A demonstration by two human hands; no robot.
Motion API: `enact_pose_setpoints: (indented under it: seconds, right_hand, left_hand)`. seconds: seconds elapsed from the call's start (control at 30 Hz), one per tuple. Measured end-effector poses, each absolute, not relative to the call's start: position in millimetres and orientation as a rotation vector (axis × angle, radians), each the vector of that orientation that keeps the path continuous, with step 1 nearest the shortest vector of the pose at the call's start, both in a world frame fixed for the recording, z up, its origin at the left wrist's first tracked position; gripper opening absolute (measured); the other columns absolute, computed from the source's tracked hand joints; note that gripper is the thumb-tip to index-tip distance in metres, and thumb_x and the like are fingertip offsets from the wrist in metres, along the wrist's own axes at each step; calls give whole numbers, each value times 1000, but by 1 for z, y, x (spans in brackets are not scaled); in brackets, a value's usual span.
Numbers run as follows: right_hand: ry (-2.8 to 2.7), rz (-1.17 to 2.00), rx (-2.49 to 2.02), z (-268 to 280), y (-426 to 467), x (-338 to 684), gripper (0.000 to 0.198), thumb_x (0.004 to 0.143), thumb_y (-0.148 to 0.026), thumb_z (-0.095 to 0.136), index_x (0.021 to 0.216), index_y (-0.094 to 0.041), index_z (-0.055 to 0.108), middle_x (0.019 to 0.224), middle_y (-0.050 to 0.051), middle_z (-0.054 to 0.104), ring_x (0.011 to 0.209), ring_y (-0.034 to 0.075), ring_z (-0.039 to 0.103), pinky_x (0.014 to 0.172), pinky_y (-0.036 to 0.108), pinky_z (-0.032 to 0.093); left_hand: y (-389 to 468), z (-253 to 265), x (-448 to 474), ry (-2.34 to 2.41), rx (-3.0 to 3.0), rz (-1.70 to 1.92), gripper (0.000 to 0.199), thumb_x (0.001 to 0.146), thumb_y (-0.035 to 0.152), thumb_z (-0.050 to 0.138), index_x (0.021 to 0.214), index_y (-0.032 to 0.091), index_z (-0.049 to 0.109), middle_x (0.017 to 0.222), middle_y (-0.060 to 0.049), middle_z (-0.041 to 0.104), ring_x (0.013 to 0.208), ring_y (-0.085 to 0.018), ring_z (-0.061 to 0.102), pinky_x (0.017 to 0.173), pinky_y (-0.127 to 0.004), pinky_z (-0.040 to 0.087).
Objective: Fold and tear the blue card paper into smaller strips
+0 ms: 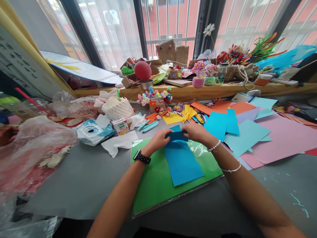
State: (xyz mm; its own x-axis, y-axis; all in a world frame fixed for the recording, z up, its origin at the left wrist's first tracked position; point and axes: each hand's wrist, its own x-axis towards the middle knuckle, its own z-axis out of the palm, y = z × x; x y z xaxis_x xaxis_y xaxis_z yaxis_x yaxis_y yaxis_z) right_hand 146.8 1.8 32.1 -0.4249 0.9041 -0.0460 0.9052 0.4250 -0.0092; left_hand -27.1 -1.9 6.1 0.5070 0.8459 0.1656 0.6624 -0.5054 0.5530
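Note:
Between my two hands is a narrow folded strip of blue paper [177, 136], held up above the green pack [151, 185] in clear plastic. My left hand [160, 138] pinches its left end, and my right hand [195, 133] pinches the right end. Under the strip a larger blue paper sheet [184, 163] lies on the pack, slightly askew. A small piece of blue paper shows just behind the strip; whether it joins the strip I cannot tell. The fingertips are partly hidden behind the paper.
Blue sheets [215, 125], light teal sheets [247, 137] and a large pink sheet [292, 138] lie right. A wet-wipes pack [94, 131], a small box [120, 126] and plastic bags [32, 145] are left. Craft flowers [156, 99] and a window ledge [223, 91] stand behind.

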Motion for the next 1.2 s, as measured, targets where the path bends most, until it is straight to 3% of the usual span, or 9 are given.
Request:
enact_pose_setpoints:
  seconds: [0.17, 0.3, 0.4, 0.57, 0.67, 0.87, 1.1, 1.2]
  right_hand:
    - [2647, -67, 1570, 26, 2, 145, 20, 76, -19, 45, 81, -13, 64, 82, 14, 65, 77, 23, 59, 57, 26, 36]
    - [2669, -87, 1596, 27, 5, 147, 22, 79, -21, 42, 88, -12, 61, 88, 13, 64, 79, 22, 58, 58, 25, 36]
    - [2692, -124, 1649, 33, 8, 150, 23, 81, -22, 41, 90, -13, 60, 89, 11, 64, 78, 19, 57, 59, 24, 35]
    - [2758, -234, 1699, 37, 9, 149, 24, 84, -24, 38, 89, -15, 59, 91, 8, 63, 77, 15, 55, 61, 21, 34]
    - [2800, -299, 1797, 35, 10, 147, 23, 84, -25, 38, 84, -14, 59, 86, 8, 63, 75, 15, 54, 59, 22, 32]
    - [2893, -479, 1980, 38, 10, 144, 27, 85, -27, 35, 69, -14, 52, 67, 3, 55, 59, 11, 45, 51, 21, 29]
    - [2901, -1023, 1903, 32, 9, 140, 29, 83, -31, 34, 65, -14, 49, 56, -2, 48, 50, 9, 42, 46, 20, 29]
    - [2974, -932, 1786, 26, 13, 143, 32, 82, -36, 36, 65, -14, 53, 58, -1, 51, 52, 9, 44, 47, 20, 29]
  left_hand:
    - [-2, 3, -26, 1205, 2390, 560, 31, 68, 8, 43, 96, 15, 56, 102, -8, 59, 96, -21, 53, 87, -33, 38]
    - [1, 2, -27, 1207, 2227, 791, 31, 70, 9, 45, 99, 15, 52, 102, -9, 58, 94, -20, 53, 85, -35, 40]
    - [6, 2, -29, 1214, 1886, 1022, 32, 70, 14, 51, 102, 12, 47, 93, -9, 58, 81, -17, 57, 71, -33, 47]
    - [9, 3, -28, 1088, 1474, 1066, 13, 69, 15, 55, 80, 12, 50, 69, 0, 58, 53, -11, 59, 50, -23, 49]
    - [7, 7, -28, 1051, 1365, 1120, 16, 64, 19, 62, 75, 12, 53, 62, 1, 59, 51, -10, 59, 52, -23, 49]
    - [1, 13, -30, 948, 1169, 1159, 27, 58, 30, 69, 71, 11, 57, 65, -3, 65, 64, -12, 62, 68, -27, 49]
    - [2, 11, -29, 977, 1204, 1126, 27, 53, 31, 71, 67, 11, 58, 63, 0, 63, 59, -11, 60, 67, -28, 49]
    - [5, 8, -30, 998, 1230, 1143, 31, 52, 30, 72, 75, 12, 62, 69, 0, 64, 58, -10, 58, 65, -27, 49]
